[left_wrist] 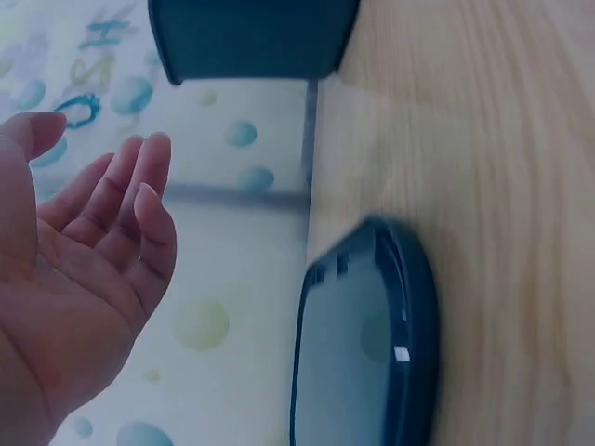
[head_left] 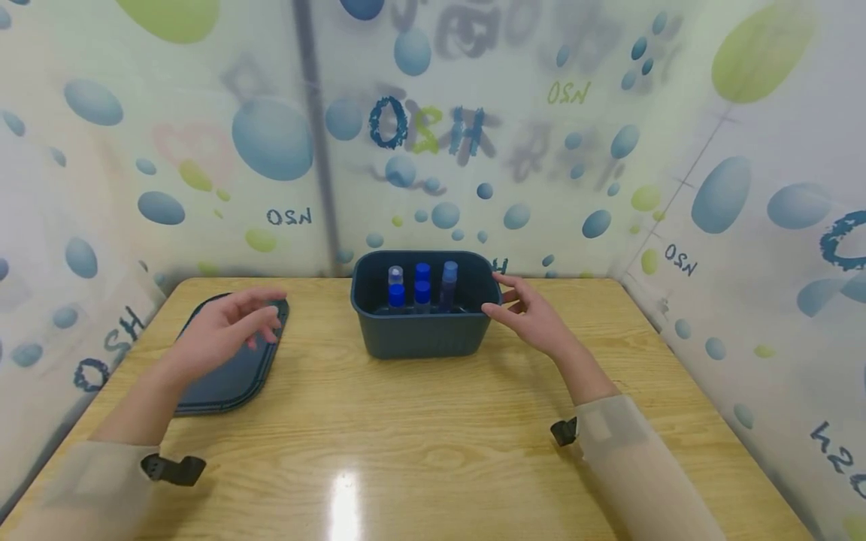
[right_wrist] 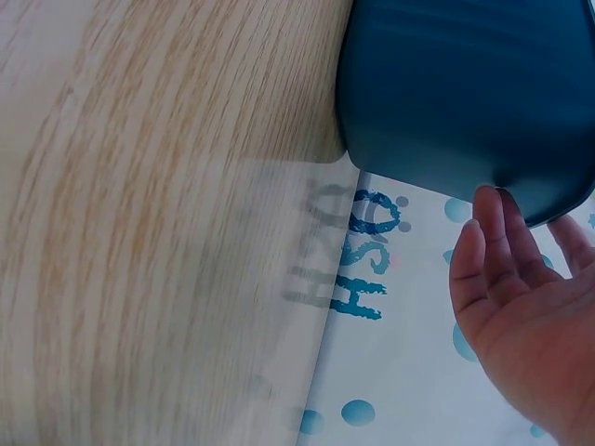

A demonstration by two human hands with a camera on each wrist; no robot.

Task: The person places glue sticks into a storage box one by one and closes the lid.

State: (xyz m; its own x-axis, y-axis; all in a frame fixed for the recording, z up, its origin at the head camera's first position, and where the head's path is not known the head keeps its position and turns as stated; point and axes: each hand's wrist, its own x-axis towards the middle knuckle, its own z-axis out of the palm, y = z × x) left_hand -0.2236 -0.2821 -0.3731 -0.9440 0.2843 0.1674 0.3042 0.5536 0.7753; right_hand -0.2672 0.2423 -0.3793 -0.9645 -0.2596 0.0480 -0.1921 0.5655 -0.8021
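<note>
A dark blue plastic bin stands at the back middle of the table. Inside it are several upright small bottles, some with blue caps, one with a clear top. At the bin's right end, my right hand touches the rim with thumb and fingertips spread. The right wrist view shows its fingers against the outside of the bin's end wall. My left hand hangs above a dark blue flat lid, fingers loosely bent and holding nothing. In the left wrist view a gap separates the hand from the lid.
The light wood table runs up to a patterned curtain behind the bin. Curtains also enclose the left and right sides. Dark straps sit at both sleeve cuffs.
</note>
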